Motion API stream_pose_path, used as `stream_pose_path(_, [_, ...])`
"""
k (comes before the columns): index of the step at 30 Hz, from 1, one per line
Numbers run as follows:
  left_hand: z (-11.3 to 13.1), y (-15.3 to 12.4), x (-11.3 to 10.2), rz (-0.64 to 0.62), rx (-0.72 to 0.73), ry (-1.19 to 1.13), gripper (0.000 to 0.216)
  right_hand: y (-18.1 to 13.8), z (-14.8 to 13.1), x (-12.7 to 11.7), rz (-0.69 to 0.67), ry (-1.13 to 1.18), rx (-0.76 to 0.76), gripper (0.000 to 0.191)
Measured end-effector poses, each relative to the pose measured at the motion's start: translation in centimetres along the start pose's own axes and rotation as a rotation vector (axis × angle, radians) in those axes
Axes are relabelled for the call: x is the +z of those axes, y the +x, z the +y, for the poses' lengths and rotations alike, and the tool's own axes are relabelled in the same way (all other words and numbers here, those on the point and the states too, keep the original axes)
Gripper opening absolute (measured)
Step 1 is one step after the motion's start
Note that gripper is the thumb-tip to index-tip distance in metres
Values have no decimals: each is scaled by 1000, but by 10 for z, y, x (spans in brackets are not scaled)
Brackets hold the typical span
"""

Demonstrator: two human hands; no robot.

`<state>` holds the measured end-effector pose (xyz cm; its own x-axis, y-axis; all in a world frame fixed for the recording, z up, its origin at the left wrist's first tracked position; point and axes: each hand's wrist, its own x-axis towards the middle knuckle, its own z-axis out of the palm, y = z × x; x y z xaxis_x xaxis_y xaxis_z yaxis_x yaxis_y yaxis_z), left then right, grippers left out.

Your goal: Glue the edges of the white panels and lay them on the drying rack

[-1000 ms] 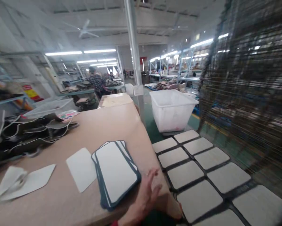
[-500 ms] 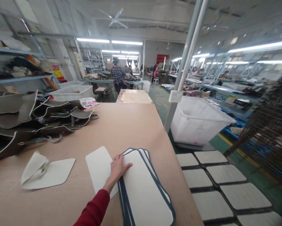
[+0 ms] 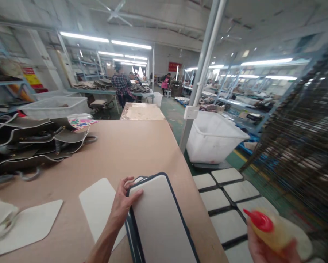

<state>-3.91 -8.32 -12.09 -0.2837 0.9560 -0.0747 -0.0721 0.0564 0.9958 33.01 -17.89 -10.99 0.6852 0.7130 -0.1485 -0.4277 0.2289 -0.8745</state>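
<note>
My left hand [image 3: 122, 204] grips the far left corner of a stack of white panels with dark blue edges [image 3: 161, 219] lying on the tan table [image 3: 131, 146]; the thumb lies on top and the fingers curl round the edge. At the bottom right my right hand [image 3: 267, 248] is closed round a yellowish squeeze bottle with a red nozzle [image 3: 276, 230], held out past the table's right edge. A single white panel [image 3: 98, 204] lies flat just left of the stack.
Dark bag pieces [image 3: 29, 146] are piled on the table's left. A folded white piece [image 3: 18, 226] lies at the near left. White panels on a dark rack [image 3: 229, 193] sit low to the right, beyond them a white tub [image 3: 213, 138], a pillar [image 3: 202, 73] and a wire rack [image 3: 303, 138]. A person [image 3: 122, 87] works far behind.
My left hand has shifted from resting flat on the stack to gripping its corner. My right hand with the bottle has come into view at the bottom right. The camera has turned slightly left.
</note>
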Motion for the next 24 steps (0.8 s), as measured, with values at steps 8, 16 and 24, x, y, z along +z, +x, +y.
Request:
stream_pose_path(8, [-82,-96,75,-35,-288,120,50,-15,-24,61,196,609,217,34])
stream_pose_path(16, [38,-35,69,-783,-96,109,77,9,-79,43,-5,573,-205,47])
stream_pose_path(24, [30,-63,80,-1536,-131,522,68,-8,-99,15,-55,428,-320,51])
